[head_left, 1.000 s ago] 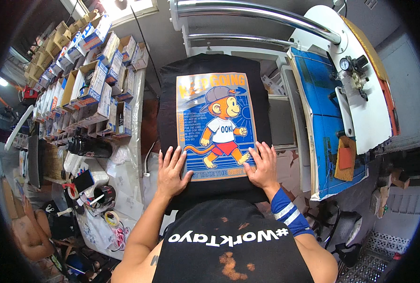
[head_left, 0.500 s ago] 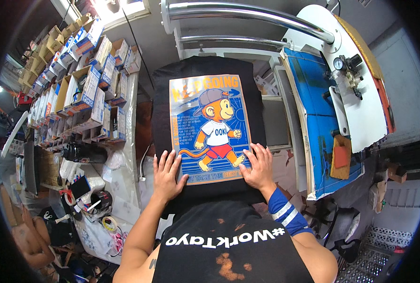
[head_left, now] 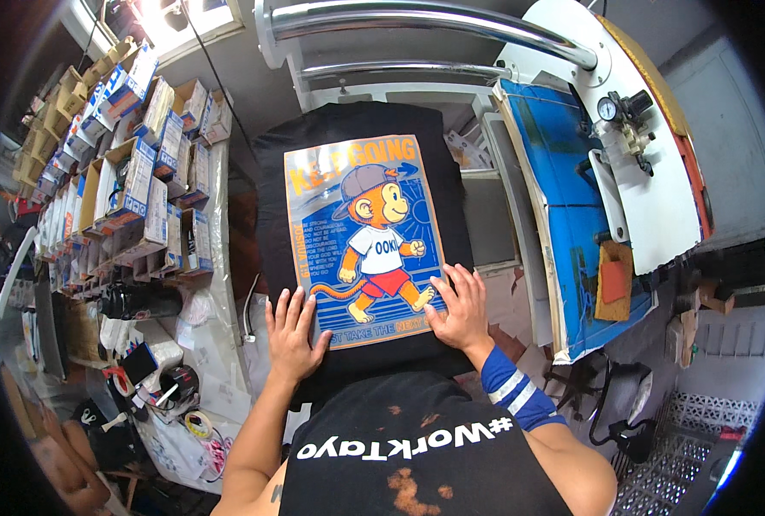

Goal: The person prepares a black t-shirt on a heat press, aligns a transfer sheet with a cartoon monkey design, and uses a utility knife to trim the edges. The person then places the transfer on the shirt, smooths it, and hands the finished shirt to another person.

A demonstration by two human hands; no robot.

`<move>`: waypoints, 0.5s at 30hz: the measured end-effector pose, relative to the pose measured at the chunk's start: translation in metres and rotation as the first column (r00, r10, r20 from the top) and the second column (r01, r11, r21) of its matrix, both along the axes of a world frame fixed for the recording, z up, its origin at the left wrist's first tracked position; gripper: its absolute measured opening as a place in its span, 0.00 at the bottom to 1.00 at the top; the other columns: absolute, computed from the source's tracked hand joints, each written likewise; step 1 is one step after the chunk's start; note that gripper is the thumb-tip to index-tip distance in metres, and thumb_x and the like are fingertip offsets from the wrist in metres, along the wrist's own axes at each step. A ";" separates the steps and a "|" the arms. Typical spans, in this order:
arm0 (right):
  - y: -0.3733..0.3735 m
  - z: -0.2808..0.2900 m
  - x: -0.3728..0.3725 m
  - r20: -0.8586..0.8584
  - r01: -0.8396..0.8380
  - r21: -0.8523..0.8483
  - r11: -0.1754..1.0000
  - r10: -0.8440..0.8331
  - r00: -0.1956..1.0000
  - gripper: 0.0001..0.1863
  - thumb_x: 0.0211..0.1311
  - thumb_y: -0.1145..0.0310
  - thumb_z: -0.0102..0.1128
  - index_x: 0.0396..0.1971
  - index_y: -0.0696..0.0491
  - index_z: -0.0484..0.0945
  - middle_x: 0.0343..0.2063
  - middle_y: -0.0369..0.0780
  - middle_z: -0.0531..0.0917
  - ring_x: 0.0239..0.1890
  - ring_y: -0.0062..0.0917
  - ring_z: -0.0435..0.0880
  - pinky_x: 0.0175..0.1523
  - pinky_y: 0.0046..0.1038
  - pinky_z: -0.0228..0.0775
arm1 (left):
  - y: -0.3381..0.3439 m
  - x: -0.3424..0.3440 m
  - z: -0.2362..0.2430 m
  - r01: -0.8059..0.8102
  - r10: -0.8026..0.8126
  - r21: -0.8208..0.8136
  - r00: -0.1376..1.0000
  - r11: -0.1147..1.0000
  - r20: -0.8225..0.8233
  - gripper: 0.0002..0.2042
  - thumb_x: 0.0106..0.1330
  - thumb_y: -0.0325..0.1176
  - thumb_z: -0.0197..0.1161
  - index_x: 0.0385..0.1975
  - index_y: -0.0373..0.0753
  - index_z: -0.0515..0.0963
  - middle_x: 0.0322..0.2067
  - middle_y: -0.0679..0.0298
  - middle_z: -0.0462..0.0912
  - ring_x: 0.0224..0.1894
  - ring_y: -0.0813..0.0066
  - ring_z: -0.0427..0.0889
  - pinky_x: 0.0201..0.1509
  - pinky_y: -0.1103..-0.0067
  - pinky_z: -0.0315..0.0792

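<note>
A glossy printed sheet [head_left: 374, 241] with a cartoon monkey in a cap lies on a black garment [head_left: 357, 374] spread over the press's lower platen. My left hand [head_left: 296, 340] rests at the sheet's lower left edge, fingers spread and lying flat across it and the black cloth. At the lower right edge is my right hand [head_left: 460, 314], also open, its fingertips on the print and the fabric beside it. Neither hand holds anything.
The heat press's blue upper platen [head_left: 563, 215], air gauge and steel tubes [head_left: 434, 24] stand at right and behind. At left are stacked cardboard boxes [head_left: 137, 193] and a cluttered table [head_left: 185, 430]. Another person's arm [head_left: 69, 456] shows at lower left.
The whole scene has shifted left in the picture and tilted slightly, as the camera turned. Both hands remain open on the lower edges of the print, which shifted along with the view.
</note>
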State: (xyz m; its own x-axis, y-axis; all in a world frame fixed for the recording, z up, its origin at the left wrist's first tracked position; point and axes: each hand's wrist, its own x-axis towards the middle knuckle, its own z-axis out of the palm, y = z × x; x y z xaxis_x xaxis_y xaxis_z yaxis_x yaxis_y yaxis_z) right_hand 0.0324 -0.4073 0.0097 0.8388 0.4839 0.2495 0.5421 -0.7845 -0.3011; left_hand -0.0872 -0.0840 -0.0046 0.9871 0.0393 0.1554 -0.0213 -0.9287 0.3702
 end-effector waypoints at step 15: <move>0.001 -0.003 0.002 0.014 0.004 -0.010 1.000 -0.004 1.000 0.28 0.55 0.54 0.66 0.56 0.48 0.78 0.63 0.45 0.72 0.68 0.44 0.66 0.73 0.53 0.49 | 0.000 -0.001 0.002 -0.010 0.010 -0.002 1.000 1.000 -0.001 0.34 0.59 0.46 0.69 0.65 0.40 0.72 0.70 0.53 0.66 0.75 0.51 0.57 0.78 0.52 0.40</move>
State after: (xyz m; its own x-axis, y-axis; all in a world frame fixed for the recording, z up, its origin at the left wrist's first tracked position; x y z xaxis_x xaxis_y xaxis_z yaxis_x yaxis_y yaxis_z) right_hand 0.0343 -0.4065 0.0063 0.8372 0.4830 0.2566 0.5430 -0.7897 -0.2854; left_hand -0.0882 -0.0835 -0.0025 0.9867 0.0497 0.1546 -0.0116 -0.9280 0.3724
